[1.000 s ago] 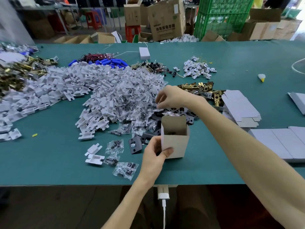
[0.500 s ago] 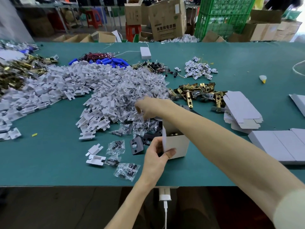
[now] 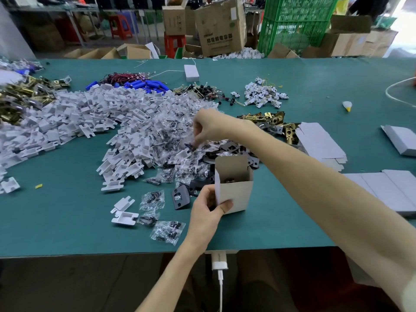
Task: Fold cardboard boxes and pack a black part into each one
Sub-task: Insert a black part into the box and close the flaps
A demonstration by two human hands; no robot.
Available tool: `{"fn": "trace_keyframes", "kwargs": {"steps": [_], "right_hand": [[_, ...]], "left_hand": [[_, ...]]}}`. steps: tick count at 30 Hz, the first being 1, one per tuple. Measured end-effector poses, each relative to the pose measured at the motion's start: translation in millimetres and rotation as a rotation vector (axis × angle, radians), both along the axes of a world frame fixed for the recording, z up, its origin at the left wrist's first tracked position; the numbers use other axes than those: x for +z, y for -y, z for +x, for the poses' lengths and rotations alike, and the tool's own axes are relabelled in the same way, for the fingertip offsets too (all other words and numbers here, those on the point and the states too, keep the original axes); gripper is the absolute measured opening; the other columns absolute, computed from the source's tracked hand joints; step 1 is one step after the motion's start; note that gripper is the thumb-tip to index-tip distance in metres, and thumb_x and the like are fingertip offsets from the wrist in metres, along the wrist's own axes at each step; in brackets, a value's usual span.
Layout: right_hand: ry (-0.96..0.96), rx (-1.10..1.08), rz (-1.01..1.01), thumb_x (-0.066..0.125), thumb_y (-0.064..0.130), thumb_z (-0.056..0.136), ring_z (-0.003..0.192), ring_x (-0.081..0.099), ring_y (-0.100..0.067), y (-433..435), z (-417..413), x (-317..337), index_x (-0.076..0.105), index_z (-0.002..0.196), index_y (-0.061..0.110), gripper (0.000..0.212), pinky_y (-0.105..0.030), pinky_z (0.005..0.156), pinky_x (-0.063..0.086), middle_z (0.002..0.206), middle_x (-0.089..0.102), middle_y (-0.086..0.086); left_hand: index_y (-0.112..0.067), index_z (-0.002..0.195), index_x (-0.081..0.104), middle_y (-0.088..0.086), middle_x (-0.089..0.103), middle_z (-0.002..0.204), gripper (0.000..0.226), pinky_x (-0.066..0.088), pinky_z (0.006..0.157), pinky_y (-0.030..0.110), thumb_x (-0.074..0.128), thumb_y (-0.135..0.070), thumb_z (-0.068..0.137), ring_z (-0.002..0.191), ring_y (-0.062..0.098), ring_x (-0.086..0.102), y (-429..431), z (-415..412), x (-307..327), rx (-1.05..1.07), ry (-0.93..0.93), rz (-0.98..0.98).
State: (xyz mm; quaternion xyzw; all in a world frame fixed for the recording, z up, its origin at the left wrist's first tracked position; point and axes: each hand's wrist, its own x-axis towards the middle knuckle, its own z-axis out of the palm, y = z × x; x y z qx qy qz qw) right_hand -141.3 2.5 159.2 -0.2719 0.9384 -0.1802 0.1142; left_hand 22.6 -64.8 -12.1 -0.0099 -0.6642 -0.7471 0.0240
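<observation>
A small grey cardboard box (image 3: 235, 194) stands upright on the green table (image 3: 67, 221), its top flap open and a brass piece showing inside. My left hand (image 3: 206, 211) grips the box's left front corner, thumb across the front face. My right hand (image 3: 210, 127) hovers over the pile of clear bags (image 3: 171, 131) behind the box and pinches a small clear bag of dark screws (image 3: 191, 145) just above the pile. Black plates (image 3: 180, 197) lie left of the box and behind it.
White plastic inserts (image 3: 74, 122) are heaped at the left. Brass latches (image 3: 270, 122) and flat box blanks (image 3: 319, 143) lie to the right, more blanks (image 3: 387, 192) at the right edge. Loose bags (image 3: 167, 231) and two inserts (image 3: 123, 212) sit near the front edge.
My right hand reached left into the pile of bags, then rose a little with a small bag pinched in its fingers. My left hand and the box stayed put.
</observation>
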Motion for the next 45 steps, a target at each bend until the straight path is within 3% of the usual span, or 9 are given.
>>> {"fn": "trace_keyframes", "kwargs": {"steps": [4, 10, 15, 19, 24, 29, 32, 35, 45], "right_hand": [[-0.07, -0.057, -0.023, 0.073, 0.004, 0.089, 0.065, 0.063, -0.013, -20.4, 8.2, 9.9, 0.063, 0.088, 0.005, 0.011, -0.02, 0.055, 0.046, 0.077, 0.066, -0.001], [0.057, -0.021, -0.505, 0.077, 0.011, 0.09, 0.073, 0.073, -0.02, -61.7, 49.6, 24.8, 0.066, 0.11, 0.007, 0.024, -0.028, 0.067, 0.059, 0.087, 0.075, -0.01], [-0.112, -0.007, -0.332, 0.077, 0.012, 0.087, 0.08, 0.068, -0.008, -86.3, 88.3, 18.2, 0.069, 0.095, 0.018, 0.013, -0.025, 0.078, 0.056, 0.087, 0.072, 0.005], [-0.194, 0.012, -0.451, 0.076, 0.011, 0.087, 0.076, 0.063, -0.008, -89.9, 104.4, 21.6, 0.068, 0.097, 0.016, 0.013, -0.014, 0.069, 0.047, 0.086, 0.07, 0.007], [-0.239, 0.006, -0.121, 0.067, 0.007, 0.09, 0.08, 0.057, -0.016, -93.4, 105.8, 12.7, 0.064, 0.102, 0.013, 0.014, -0.025, 0.069, 0.039, 0.088, 0.066, 0.003], [-0.269, -0.014, -0.034, 0.061, 0.009, 0.094, 0.079, 0.05, -0.018, -96.1, 109.4, 6.8, 0.055, 0.114, 0.019, 0.023, -0.035, 0.068, 0.037, 0.084, 0.059, 0.005], [-0.34, 0.013, 0.024, 0.062, 0.009, 0.093, 0.078, 0.051, -0.021, -95.0, 110.0, 2.9, 0.056, 0.114, 0.018, 0.024, -0.034, 0.071, 0.029, 0.088, 0.065, 0.002], [-0.39, 0.04, 0.082, 0.06, 0.012, 0.096, 0.086, 0.056, -0.021, -93.8, 111.6, -2.4, 0.057, 0.107, 0.02, 0.015, -0.037, 0.09, 0.031, 0.095, 0.066, 0.007], [-0.504, 0.109, 0.329, 0.054, 0.025, 0.104, 0.101, 0.047, -0.018, -82.2, 113.8, -14.3, 0.069, 0.107, 0.022, 0.016, -0.03, 0.081, 0.035, 0.095, 0.04, 0.006]], "left_hand": [[-0.025, 0.113, 0.065, -0.01, 0.075, 0.11, 0.029, 0.056, 0.086, 0.021, 0.08, -0.011, 0.091, 0.104, 0.009, 0.07, -0.1, -0.4, 0.5, 0.003, 0.002, -0.001], [-0.023, 0.113, 0.065, -0.011, 0.076, 0.109, 0.03, 0.056, 0.085, 0.02, 0.079, -0.009, 0.09, 0.103, 0.008, 0.071, -0.4, -0.5, -0.9, 0.016, 0.01, 0.005], [-0.02, 0.113, 0.066, -0.009, 0.076, 0.109, 0.029, 0.056, 0.084, 0.021, 0.078, -0.009, 0.09, 0.103, 0.009, 0.071, -0.6, -1.7, -1.0, 0.003, -0.009, 0.009], [-0.02, 0.113, 0.066, -0.009, 0.077, 0.108, 0.028, 0.055, 0.084, 0.019, 0.078, -0.007, 0.091, 0.103, 0.008, 0.071, -0.5, -2.1, -1.8, 0.016, 0.001, 0.017], [-0.02, 0.114, 0.067, -0.008, 0.077, 0.109, 0.029, 0.055, 0.084, 0.02, 0.08, -0.012, 0.089, 0.103, 0.01, 0.071, -0.8, -2.0, -2.3, 0.019, -0.012, 0.025], [-0.023, 0.114, 0.067, -0.009, 0.077, 0.11, 0.03, 0.055, 0.084, 0.02, 0.08, -0.014, 0.089, 0.104, 0.008, 0.071, -0.5, -2.0, -3.6, 0.02, -0.013, 0.025], [-0.024, 0.114, 0.067, -0.009, 0.077, 0.11, 0.03, 0.055, 0.085, 0.019, 0.081, -0.016, 0.088, 0.105, 0.008, 0.071, -0.2, -2.6, -4.1, 0.025, -0.014, 0.033], [-0.024, 0.114, 0.067, -0.008, 0.077, 0.111, 0.031, 0.055, 0.085, 0.02, 0.081, -0.016, 0.088, 0.106, 0.01, 0.071, -0.1, -3.0, -4.6, 0.026, -0.015, 0.033], [-0.024, 0.115, 0.067, -0.007, 0.077, 0.111, 0.033, 0.055, 0.085, 0.019, 0.083, -0.022, 0.086, 0.105, 0.01, 0.071, -0.4, -2.6, -4.5, 0.03, -0.01, 0.046]]}}
